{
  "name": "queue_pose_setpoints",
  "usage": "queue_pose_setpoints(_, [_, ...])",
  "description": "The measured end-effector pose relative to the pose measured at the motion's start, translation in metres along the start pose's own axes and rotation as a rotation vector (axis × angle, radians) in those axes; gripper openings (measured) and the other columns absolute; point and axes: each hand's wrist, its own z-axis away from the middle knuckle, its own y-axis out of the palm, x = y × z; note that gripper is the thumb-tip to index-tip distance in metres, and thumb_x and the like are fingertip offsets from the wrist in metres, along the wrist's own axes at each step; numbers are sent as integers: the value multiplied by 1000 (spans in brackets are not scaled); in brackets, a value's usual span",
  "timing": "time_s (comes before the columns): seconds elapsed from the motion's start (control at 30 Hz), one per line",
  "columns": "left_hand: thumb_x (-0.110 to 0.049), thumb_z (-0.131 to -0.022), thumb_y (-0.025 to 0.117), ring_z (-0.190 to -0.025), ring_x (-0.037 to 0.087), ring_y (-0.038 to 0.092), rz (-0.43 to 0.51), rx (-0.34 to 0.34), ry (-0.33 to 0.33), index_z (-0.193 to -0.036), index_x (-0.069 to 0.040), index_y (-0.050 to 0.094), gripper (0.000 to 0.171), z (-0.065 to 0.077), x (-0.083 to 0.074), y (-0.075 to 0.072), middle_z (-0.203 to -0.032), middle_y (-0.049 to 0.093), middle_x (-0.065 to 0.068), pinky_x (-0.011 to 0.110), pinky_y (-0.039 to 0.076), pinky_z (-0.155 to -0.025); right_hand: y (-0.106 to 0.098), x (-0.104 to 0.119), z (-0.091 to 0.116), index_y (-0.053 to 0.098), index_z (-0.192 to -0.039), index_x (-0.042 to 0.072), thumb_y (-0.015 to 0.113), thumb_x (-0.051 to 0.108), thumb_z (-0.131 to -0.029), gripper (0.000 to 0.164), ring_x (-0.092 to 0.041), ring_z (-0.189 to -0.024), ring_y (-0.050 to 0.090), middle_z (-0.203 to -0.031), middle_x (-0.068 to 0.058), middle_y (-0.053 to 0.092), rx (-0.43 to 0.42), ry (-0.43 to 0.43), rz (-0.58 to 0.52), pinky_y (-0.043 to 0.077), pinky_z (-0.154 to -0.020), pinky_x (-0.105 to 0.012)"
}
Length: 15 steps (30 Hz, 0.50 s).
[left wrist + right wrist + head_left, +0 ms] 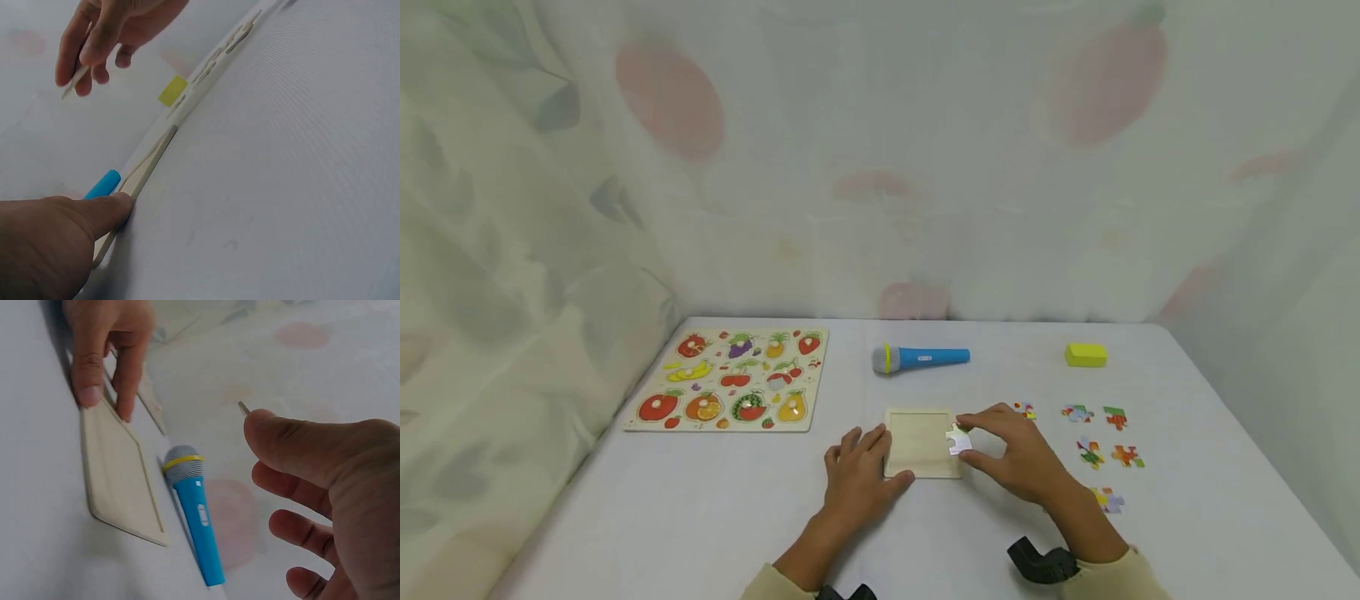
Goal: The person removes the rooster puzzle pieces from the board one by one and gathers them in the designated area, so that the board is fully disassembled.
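My right hand (pixel 1026 454) pinches a jigsaw puzzle piece (pixel 958 439) between thumb and fingers, above the right edge of a square wooden puzzle tray (pixel 919 446). In the right wrist view the piece (pixel 244 408) shows only as a thin edge past the thumb. The left hand (pixel 859 483) holds the tray at its left side, thumb at the front edge and fingertips on the left edge. The tray's recess shows bare wood. To the right lie several loose puzzle pieces (pixel 1126 456), one partly hidden behind my right wrist.
A fruit puzzle board (pixel 730 382) lies at the back left. Behind the tray is a blue toy microphone (pixel 932 357) with a grey head. A yellow block (pixel 1086 355) sits at the back right. Patterned cloth (pixel 887 167) hangs behind the white table (pixel 700 517).
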Motion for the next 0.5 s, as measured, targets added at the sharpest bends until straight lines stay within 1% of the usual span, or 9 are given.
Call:
queue_pose_setpoints(0.13, [-52, -81, 71, -128, 38, 37, 10, -18, 12, -133, -5, 58, 71, 0, 0, 1, -139, 51, 6, 60, 27, -93, -18, 0, 6, 69, -119, 14, 85, 17, -73, 48, -10, -101, 56, -109, 12, 66, -39, -14, 16, 50, -80, -36])
queue_pose_setpoints(0.23, [-51, -81, 71, -128, 38, 37, 12, -21, 13, -133, -5, 58, 70, 1, 1, 1, -139, 51, 6, 60, 27, -92, -30, -1, 12, 69, -119, 15, 85, 15, -73, 49, -11, -102, 56, -110, 11, 66, -64, -7, 22, 49, -80, -33])
queue_pose_setpoints(0.37, [-51, -81, 71, -128, 38, 36, 14, -12, 9, -134, -5, 57, 71, 1, 1, 1, -139, 51, 6, 60, 26, -93, -47, -3, 22, 68, -121, 15, 84, 13, -74, 50, -11, -103, 54, -112, 6, 67, -89, 19, 19, 45, -84, -24])
queue_pose_setpoints(0.5, [-52, -81, 70, -128, 37, 36, 11, -14, 11, -133, -5, 57, 71, 1, 1, 2, -139, 51, 6, 60, 26, -93, -62, -8, 32, 68, -122, 14, 85, 10, -72, 53, -8, -103, 53, -109, 7, 66, -114, 35, 30, 40, -85, -15])
